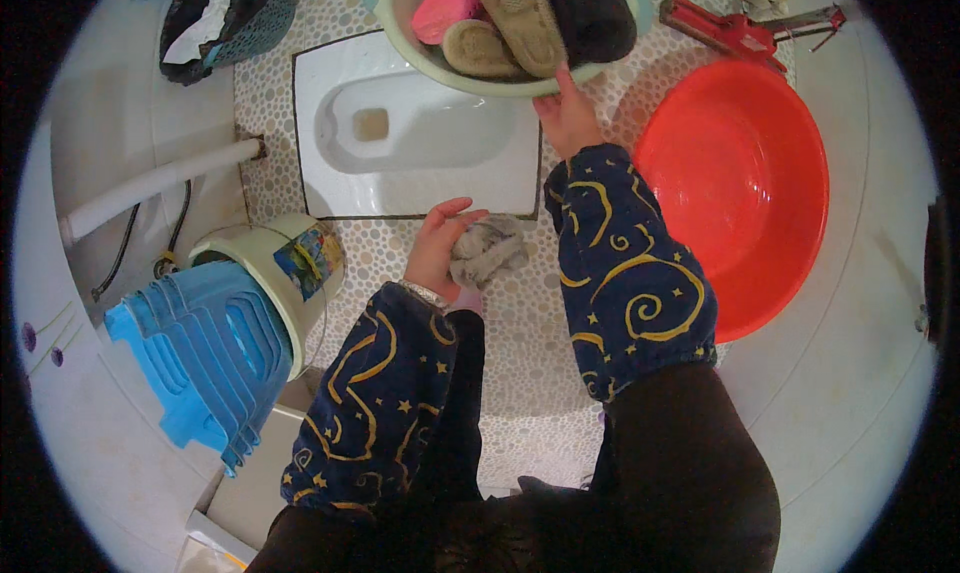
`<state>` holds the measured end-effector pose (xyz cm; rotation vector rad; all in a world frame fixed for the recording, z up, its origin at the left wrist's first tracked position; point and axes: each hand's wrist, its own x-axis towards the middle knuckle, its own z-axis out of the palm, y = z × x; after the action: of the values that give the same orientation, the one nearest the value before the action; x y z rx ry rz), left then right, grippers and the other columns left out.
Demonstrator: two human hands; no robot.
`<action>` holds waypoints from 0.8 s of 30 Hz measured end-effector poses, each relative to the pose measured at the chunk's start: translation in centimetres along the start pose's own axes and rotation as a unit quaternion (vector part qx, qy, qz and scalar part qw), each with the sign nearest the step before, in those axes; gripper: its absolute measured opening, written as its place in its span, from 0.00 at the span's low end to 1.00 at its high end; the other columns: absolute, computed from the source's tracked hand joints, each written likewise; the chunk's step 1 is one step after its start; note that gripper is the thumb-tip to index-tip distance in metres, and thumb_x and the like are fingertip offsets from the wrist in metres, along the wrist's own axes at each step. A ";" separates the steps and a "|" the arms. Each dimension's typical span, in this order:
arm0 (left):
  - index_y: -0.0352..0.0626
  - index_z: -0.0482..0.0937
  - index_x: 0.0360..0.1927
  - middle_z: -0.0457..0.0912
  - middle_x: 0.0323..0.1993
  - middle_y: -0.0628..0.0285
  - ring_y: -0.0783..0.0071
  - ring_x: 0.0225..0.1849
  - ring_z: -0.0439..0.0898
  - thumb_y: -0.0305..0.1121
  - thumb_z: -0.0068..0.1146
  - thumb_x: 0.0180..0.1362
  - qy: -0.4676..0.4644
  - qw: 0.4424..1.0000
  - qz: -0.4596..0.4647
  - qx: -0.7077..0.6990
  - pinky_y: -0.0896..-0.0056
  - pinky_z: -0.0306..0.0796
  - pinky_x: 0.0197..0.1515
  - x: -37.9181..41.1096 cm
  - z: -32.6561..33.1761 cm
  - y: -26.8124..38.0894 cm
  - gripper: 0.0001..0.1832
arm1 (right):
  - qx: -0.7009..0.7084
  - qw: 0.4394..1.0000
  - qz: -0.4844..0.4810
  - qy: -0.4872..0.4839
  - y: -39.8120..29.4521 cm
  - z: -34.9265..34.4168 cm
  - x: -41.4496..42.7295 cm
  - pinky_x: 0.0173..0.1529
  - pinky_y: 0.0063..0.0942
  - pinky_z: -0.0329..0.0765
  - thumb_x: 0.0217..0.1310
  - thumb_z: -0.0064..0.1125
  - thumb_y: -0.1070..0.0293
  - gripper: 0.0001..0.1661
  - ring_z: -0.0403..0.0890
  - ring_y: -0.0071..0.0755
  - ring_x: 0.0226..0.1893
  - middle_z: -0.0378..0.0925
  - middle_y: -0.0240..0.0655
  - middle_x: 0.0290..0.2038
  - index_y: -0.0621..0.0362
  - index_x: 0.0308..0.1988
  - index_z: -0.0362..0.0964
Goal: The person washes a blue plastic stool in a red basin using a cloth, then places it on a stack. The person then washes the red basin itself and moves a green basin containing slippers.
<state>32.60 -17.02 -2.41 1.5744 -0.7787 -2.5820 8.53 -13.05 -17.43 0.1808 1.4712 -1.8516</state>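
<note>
In my left hand [439,247] is a crumpled grey cloth [489,250], held above the pebble-patterned floor. My right hand [568,115] grips the near rim of a pale green basin [480,87], with the thumb under the edge and a finger over it. Inside the basin lie beige slippers [525,22], a pink item [448,9] and a dark item [592,14]. The basin overlaps the far edge of a white squat toilet [420,190] set in the floor. Patterned navy sleeve covers reach both wrists.
A red basin [731,198] leans at the right, beside a red metal-and-plastic tool [739,33]. At the left stand a cream bucket [304,325] holding a blue plastic washboard-like piece [217,348], a white pipe [165,179] and a lined waste basket [255,37].
</note>
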 end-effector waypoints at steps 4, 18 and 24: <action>0.46 0.58 0.62 0.69 0.56 0.54 0.60 0.51 0.73 0.39 0.50 0.60 0.008 0.989 0.090 0.117 0.56 0.71 0.50 1.3 -2.7 -0.7 0.28 | -0.519 0.825 -0.216 -0.058 -2.0 2.2 -5.5 0.34 0.35 0.73 0.53 0.57 0.69 0.17 0.76 0.37 0.33 0.75 0.39 0.37 0.59 0.45 0.70; 0.44 0.68 0.56 0.73 0.52 0.59 0.64 0.50 0.74 0.54 0.49 0.57 0.052 0.990 -0.036 -0.124 0.59 0.69 0.51 -10.0 0.9 -5.3 0.29 | 0.224 0.945 0.220 0.096 -6.3 -6.4 -29.6 0.48 0.34 0.74 0.52 0.51 0.78 0.20 0.75 0.34 0.45 0.74 0.35 0.44 0.60 0.48 0.66; 0.44 0.73 0.42 0.79 0.39 0.58 0.61 0.42 0.77 0.45 0.45 0.58 -0.034 0.980 -0.145 -0.130 0.57 0.70 0.47 -12.6 3.5 -10.8 0.17 | 0.091 0.976 0.183 0.080 -14.6 -13.0 -36.1 0.47 0.31 0.74 0.60 0.53 0.61 0.24 0.75 0.32 0.44 0.73 0.33 0.47 0.57 0.54 0.62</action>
<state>38.42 -2.80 4.72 1.6282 -0.2085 -2.8031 20.73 15.98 8.95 0.6599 1.2697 -1.6928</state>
